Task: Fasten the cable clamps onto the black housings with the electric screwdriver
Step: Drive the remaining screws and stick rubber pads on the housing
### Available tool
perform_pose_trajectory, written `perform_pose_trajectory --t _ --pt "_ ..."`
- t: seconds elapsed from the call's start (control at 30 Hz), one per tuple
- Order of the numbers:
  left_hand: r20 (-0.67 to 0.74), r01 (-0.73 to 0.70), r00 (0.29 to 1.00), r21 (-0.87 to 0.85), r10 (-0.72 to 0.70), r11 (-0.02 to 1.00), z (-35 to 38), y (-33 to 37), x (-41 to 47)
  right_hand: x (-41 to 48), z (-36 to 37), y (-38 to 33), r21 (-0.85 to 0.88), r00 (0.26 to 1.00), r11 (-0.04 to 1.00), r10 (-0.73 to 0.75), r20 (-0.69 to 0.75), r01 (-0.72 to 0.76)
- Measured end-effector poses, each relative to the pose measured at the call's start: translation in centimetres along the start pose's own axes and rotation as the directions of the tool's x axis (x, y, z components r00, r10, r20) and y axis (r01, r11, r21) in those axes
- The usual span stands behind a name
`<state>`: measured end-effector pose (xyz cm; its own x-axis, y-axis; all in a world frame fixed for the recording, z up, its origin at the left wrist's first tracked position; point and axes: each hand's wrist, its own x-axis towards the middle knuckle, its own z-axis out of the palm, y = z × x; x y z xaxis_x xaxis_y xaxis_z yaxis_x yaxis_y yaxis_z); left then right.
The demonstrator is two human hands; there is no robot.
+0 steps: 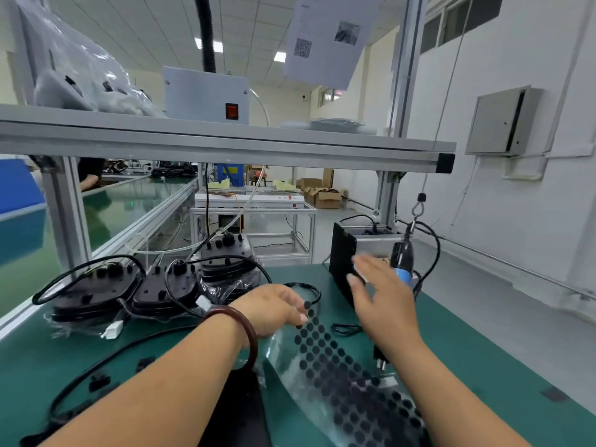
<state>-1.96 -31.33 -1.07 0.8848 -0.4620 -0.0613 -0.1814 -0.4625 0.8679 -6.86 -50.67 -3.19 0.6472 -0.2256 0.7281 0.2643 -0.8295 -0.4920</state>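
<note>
- Head view, hands: left hand (274,308) bent down onto a clear sheet of black dots (338,359), fingertips touching its far end; pinching or only pressing, cannot tell; right hand (383,295) spread wide and empty, blurred, just beside the hanging screwdriver (402,256).
- Head view, task's things: black housings (96,285) in a row at far left on the green table (467,350), cables looped round them; screwdriver hung from a hook at far right, in front of a black box (343,253); small black pieces (100,382) near left, perhaps the clamps, too small to tell.
- Step in hand, as judged: taking up the screwdriver; best to close round the barrel above the blue collar; pull straight down against the hanging cord; keep its cable off the sheet; free the left hand to bring a housing near before driving.
- Containers: clear bags (77,321) crumpled under and round the housings, mouths open; black box with a cable plugged into its top, inside hidden.
</note>
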Motion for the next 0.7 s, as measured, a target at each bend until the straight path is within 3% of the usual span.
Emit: perform_pose_trajectory --t 0.1,0.2,0.43,0.7 --pt "-0.019 0.016 1.000 -0.134 -0.019 0.991 -0.4 -0.3 -0.2 -1.6 1.4 -1.9 0.047 0.970 0.975 -0.222 0.096 0.218" --pt "-0.039 0.059 0.997 -0.236 -0.070 0.970 -0.6 -0.8 -0.3 -2.6 2.8 -2.9 0.082 0.945 0.958 -0.285 0.161 0.275" --pt "-0.048 -0.040 0.998 -0.182 0.032 0.982 -0.6 -1.5 -0.4 -3.0 3.6 -3.2 0.121 0.970 0.972 -0.216 0.108 0.203" --pt "-0.105 -0.161 0.982 -0.032 0.157 0.987 -0.1 -0.4 -1.1 -3.1 3.6 -3.5 0.114 0.972 0.982 -0.169 0.165 0.151"
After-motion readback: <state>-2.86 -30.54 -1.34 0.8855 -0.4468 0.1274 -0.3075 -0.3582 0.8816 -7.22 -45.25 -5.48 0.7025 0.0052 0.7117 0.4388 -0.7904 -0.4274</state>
